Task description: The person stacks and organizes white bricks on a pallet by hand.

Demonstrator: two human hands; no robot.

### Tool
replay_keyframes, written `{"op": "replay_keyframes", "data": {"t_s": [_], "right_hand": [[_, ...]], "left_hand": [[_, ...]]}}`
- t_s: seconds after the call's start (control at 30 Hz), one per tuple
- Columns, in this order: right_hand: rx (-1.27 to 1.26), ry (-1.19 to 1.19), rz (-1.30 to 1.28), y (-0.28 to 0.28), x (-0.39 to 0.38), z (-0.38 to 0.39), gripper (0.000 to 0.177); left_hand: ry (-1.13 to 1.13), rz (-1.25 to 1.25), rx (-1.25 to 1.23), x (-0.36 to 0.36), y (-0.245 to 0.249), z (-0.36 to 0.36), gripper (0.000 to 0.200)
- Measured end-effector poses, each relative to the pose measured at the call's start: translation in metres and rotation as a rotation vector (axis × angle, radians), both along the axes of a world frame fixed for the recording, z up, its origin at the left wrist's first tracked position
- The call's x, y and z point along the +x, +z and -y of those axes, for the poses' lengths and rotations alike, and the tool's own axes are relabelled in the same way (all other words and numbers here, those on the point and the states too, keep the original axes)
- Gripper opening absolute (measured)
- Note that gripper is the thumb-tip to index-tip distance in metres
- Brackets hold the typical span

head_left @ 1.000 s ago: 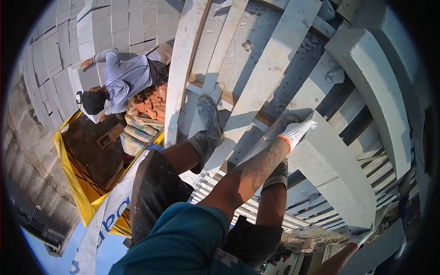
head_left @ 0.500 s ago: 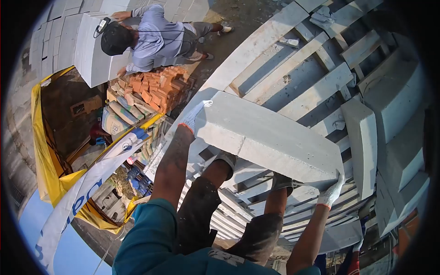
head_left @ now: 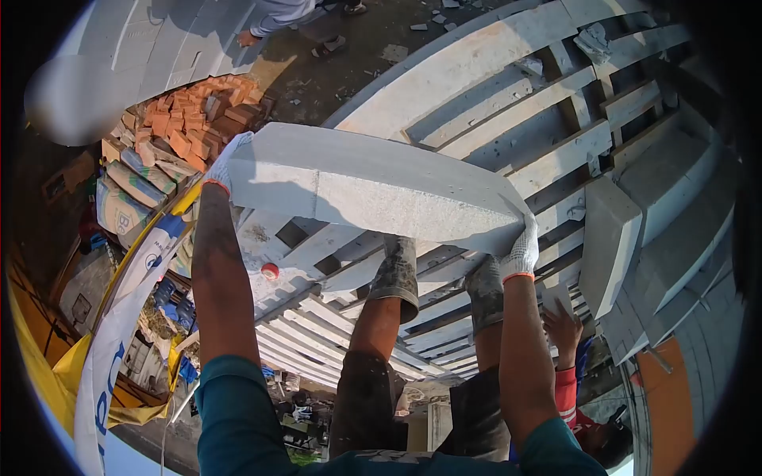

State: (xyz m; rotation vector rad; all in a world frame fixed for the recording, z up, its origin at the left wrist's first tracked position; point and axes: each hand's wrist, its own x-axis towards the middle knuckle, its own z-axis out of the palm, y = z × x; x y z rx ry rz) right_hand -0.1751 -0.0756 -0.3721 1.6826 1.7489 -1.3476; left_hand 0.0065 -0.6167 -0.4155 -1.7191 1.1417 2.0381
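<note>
A long grey-white concrete block (head_left: 381, 170) spans the middle of the view, raised above wooden pallets. My left hand (head_left: 228, 161), in a white knit glove with an orange cuff, grips its left end. At the other end, my right hand (head_left: 521, 247) in a matching glove is closed around the lower corner. Both hands have their fingers partly hidden behind the block. Below it, my dark boots (head_left: 397, 274) stand among the pale slats.
Pallet slats (head_left: 516, 103) stretch behind the block. More grey blocks (head_left: 609, 238) stand at the right, and a block stack (head_left: 159, 47) at upper left. Broken orange bricks (head_left: 182, 119) and sacks (head_left: 127, 198) lie left. One co-worker's hand (head_left: 248, 38) shows above, another's (head_left: 562, 327) at lower right.
The block, still in both my hands, has shifted left and up in view. The co-worker above is now mostly out of frame; another person's hand and red sleeve show more at lower right.
</note>
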Motion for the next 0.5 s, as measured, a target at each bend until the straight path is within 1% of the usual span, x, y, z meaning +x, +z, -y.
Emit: {"op": "replay_keyframes", "data": {"t_s": [0.03,0.07,0.1,0.17,0.2,0.27,0.3,0.33,0.37,0.4,0.43,0.47,0.5], "right_hand": [[-0.031,0.011,-0.071,-0.010,0.003,-0.009,0.055],[-0.015,0.006,-0.014,-0.004,-0.007,-0.003,0.055],[0.005,-0.004,0.045,0.003,-0.013,0.007,0.054],[0.056,0.048,0.076,-0.002,-0.016,0.003,0.057],[0.074,0.106,0.090,-0.004,-0.015,-0.001,0.060],[0.116,0.251,0.147,-0.009,-0.012,-0.010,0.069],[0.152,0.328,0.186,-0.013,-0.010,-0.014,0.074],[0.184,0.437,0.166,-0.014,-0.010,-0.016,0.081],[0.177,0.424,0.159,-0.013,-0.011,-0.021,0.081],[0.223,0.531,0.232,-0.008,-0.014,-0.021,0.083],[0.268,0.634,0.299,-0.006,-0.018,-0.021,0.084],[0.275,0.696,0.319,-0.005,-0.018,-0.021,0.087],[0.326,0.858,0.336,0.013,-0.025,-0.014,0.087]], "left_hand": [[0.051,0.079,-0.039,-0.015,0.009,-0.008,0.046],[0.099,0.180,-0.012,-0.043,0.038,-0.025,0.051],[0.021,-0.002,0.027,-0.015,0.011,-0.006,0.052],[0.070,0.179,0.258,-0.027,0.006,0.003,0.051],[0.088,0.119,0.184,-0.005,-0.024,0.017,0.056],[0.032,0.181,-0.284,-0.003,-0.005,0.001,0.060],[-0.100,0.385,-0.366,-0.012,0.017,-0.004,0.061],[-0.055,0.377,-0.511,-0.016,0.030,-0.021,0.063],[-0.259,0.420,-0.664,-0.010,0.042,-0.025,0.063],[-0.277,0.358,-0.818,0.006,0.043,-0.038,0.064],[-0.439,0.512,-0.975,-0.017,0.087,-0.075,0.064],[-0.351,0.615,-1.165,-0.001,0.080,-0.097,0.064],[-0.339,0.572,-1.220,0.013,0.081,-0.119,0.066]]}}
